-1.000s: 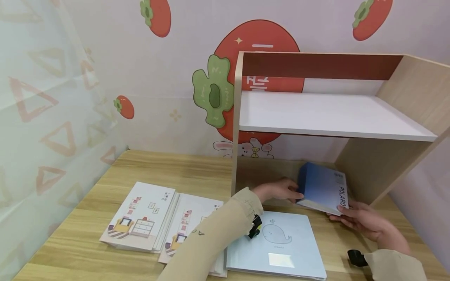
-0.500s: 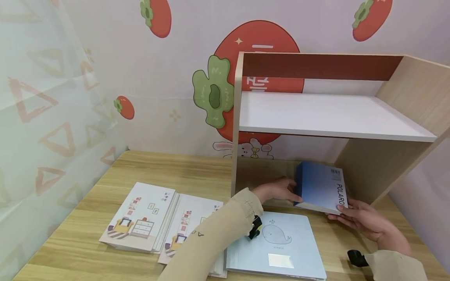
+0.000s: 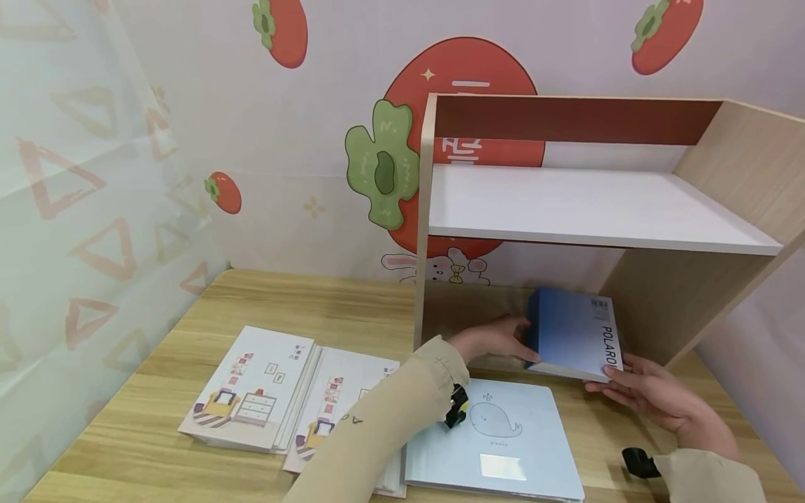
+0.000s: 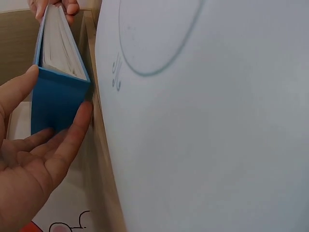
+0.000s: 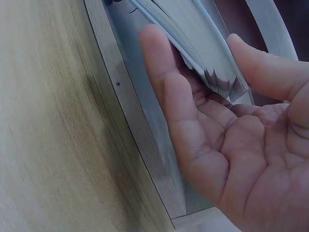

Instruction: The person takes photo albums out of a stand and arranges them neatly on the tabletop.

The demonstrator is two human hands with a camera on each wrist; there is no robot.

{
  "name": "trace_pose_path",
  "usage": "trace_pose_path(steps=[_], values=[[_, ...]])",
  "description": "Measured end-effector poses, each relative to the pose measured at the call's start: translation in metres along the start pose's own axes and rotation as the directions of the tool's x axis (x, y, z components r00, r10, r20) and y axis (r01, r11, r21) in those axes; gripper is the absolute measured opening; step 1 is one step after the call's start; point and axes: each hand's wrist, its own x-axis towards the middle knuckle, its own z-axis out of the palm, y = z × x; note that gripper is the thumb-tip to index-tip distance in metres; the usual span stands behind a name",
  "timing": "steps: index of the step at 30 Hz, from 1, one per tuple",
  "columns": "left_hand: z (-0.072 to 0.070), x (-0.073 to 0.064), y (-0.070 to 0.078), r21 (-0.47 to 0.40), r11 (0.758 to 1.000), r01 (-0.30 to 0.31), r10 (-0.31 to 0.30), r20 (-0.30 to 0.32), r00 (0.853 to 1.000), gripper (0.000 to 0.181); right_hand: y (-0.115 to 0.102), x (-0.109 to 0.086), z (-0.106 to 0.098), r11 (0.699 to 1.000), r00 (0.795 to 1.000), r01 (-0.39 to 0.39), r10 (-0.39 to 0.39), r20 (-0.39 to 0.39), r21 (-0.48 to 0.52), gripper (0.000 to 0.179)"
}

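Observation:
A thick blue photo album [image 3: 575,332] lettered "POLARO…" lies cover up at the mouth of the shelf's lower compartment. My left hand [image 3: 499,340] grips its spine end, thumb on one edge and fingers round the other, as the left wrist view shows with the blue spine [image 4: 60,99]. At the opposite end my right hand [image 3: 650,392] holds the album, thumb on the cover and fingers beneath. Its page edges [image 5: 212,53] show between thumb and fingers in the right wrist view. Below my left forearm lies a pale blue album [image 3: 528,447] with a whale drawing.
A wooden shelf unit [image 3: 424,209] with a white middle board [image 3: 597,202] stands at the right. Two white albums, one at the left [image 3: 251,384] and another partly under my left sleeve [image 3: 352,377], lie on the wooden table [image 3: 126,433]. A printed wall sheet [image 3: 283,126] hangs behind.
The blue album has turned slightly and flattened, its far end shifting a little left. Both hands keep their hold on it and have hardly moved.

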Motion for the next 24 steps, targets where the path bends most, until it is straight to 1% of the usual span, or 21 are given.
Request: trace_pose_path(steps=[4, 7, 12, 13, 15, 18, 19, 22, 24], values=[[-0.0018, 0.0027, -0.0036, -0.090, 0.996, -0.007, 0.007, 0.006, 1.000, 0.068, -0.0023, -0.0008, 0.0011, 1.000, 0.999, 0.022, -0.022, 0.026, 0.007, 0.041], [-0.0042, 0.0041, -0.0059, -0.157, 0.987, -0.020, 0.022, 0.009, 1.000, 0.069, -0.0036, -0.0016, 0.0018, 0.999, 0.999, 0.048, -0.047, 0.022, -0.011, 0.040], [-0.0069, 0.0045, -0.0082, -0.229, 0.973, -0.037, 0.045, 0.030, 0.999, 0.077, -0.0059, -0.0047, 0.0017, 0.991, 0.996, 0.055, -0.063, -0.066, -0.123, 0.035], [-0.0069, 0.0043, -0.0087, -0.237, 0.971, -0.039, 0.049, 0.034, 0.998, 0.078, -0.0057, -0.0052, 0.0010, 0.990, 0.995, 0.055, -0.065, -0.079, -0.130, 0.035], [-0.0069, 0.0035, -0.0093, -0.245, 0.969, -0.041, 0.052, 0.039, 0.998, 0.081, -0.0046, -0.0059, 0.0002, 0.987, 0.992, 0.061, -0.076, -0.102, -0.147, 0.037], [-0.0067, 0.0015, -0.0092, -0.244, 0.969, -0.042, 0.053, 0.036, 0.998, 0.086, -0.0013, -0.0056, 0.0003, 0.979, 0.986, 0.089, -0.113, -0.125, -0.185, 0.041], [-0.0068, 0.0007, -0.0091, -0.237, 0.971, -0.042, 0.051, 0.030, 0.998, 0.089, -0.0005, -0.0052, 0.0010, 0.973, 0.983, 0.102, -0.131, -0.131, -0.206, 0.045], [-0.0074, -0.0016, -0.0076, -0.226, 0.973, -0.048, 0.052, 0.011, 0.999, 0.101, 0.0002, -0.0038, 0.0042, 0.951, 0.971, 0.129, -0.179, -0.161, -0.281, 0.069], [-0.0081, -0.0030, -0.0059, -0.218, 0.974, -0.061, 0.063, 0.002, 0.998, 0.108, -0.0012, -0.0035, 0.0066, 0.941, 0.965, 0.139, -0.199, -0.172, -0.308, 0.081]])
